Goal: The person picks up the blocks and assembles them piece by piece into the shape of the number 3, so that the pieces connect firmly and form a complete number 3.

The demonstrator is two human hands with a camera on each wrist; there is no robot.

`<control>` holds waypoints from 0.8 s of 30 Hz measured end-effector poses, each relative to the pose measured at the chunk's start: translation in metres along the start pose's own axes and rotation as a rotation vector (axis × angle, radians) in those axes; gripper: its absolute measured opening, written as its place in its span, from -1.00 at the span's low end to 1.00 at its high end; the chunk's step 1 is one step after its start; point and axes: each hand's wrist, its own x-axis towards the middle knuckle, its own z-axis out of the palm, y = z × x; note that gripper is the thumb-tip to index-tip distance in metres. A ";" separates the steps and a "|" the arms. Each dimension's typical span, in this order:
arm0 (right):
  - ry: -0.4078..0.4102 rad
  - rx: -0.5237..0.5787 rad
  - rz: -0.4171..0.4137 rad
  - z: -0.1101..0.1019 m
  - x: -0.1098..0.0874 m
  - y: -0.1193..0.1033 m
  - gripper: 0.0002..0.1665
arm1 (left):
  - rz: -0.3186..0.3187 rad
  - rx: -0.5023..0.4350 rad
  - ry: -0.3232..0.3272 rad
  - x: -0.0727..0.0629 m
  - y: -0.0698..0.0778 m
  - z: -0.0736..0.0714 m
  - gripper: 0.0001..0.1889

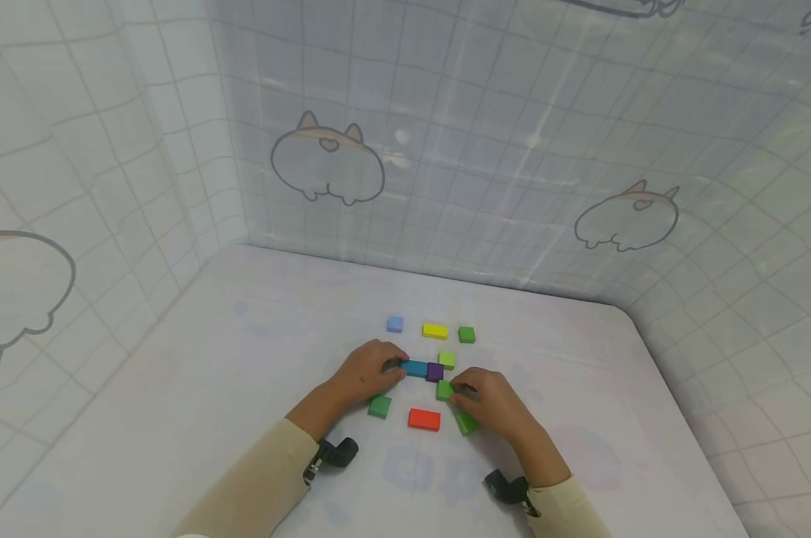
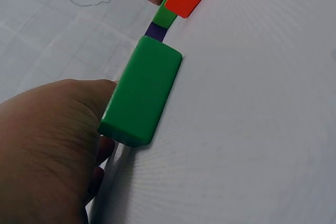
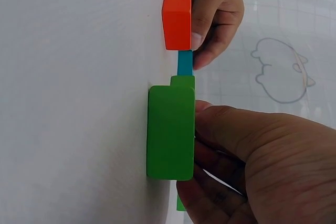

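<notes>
**Two hands at work in the middle of a block layout**

The blue block [image 1: 415, 368] lies flat on the table at the centre of the layout, its right end against the purple block [image 1: 435, 372]. The left hand [image 1: 368, 371] has thumb and forefinger clamped on the blue block's left end. The middle green block [image 1: 444, 390] lies just to the near right of the purple block; the right hand [image 1: 491, 400] pinches its right end between thumb and fingers. The lime block [image 1: 447, 360] sits just beyond the purple one, on the far right; whether those two touch is hard to tell.

Around this group, the far side has a row of three: the light blue block [image 1: 395, 324] on the left, the yellow block [image 1: 435, 331] between, and the far green block [image 1: 467, 335] on the right. On the near side are the dark green block [image 1: 380, 406] beside the left hand, the red block [image 1: 424, 420] in the middle, and the near green block [image 1: 468, 424], partly hidden by the right hand.

Beige sleeves [image 1: 257, 478] cover both forearms. The white table [image 1: 297, 299] ends at a grid-patterned curtain [image 1: 459, 209] printed with cartoon animals.
</notes>
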 end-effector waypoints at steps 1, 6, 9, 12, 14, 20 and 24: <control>-0.001 -0.001 0.001 0.000 0.000 0.000 -0.68 | -0.001 0.002 0.000 0.000 0.000 0.000 -0.70; -0.004 0.000 0.008 -0.001 0.000 0.000 -0.68 | -0.010 0.000 0.000 0.000 0.002 0.000 -0.70; -0.002 -0.002 0.003 -0.001 0.000 0.000 -0.67 | -0.014 -0.003 0.001 -0.001 0.003 -0.001 -0.70; 0.003 0.000 -0.003 -0.001 0.000 -0.001 -0.68 | -0.019 -0.006 0.000 -0.001 0.003 -0.002 -0.70; 0.005 0.004 -0.006 -0.001 0.000 -0.001 -0.68 | -0.021 -0.006 0.000 -0.001 0.003 -0.002 -0.70; 0.005 0.007 0.002 -0.002 0.000 -0.001 -0.68 | -0.023 -0.001 -0.002 0.000 0.003 -0.001 -0.70; -0.001 0.004 0.012 -0.002 0.000 -0.002 -0.68 | -0.021 0.000 -0.002 0.000 0.003 -0.001 -0.70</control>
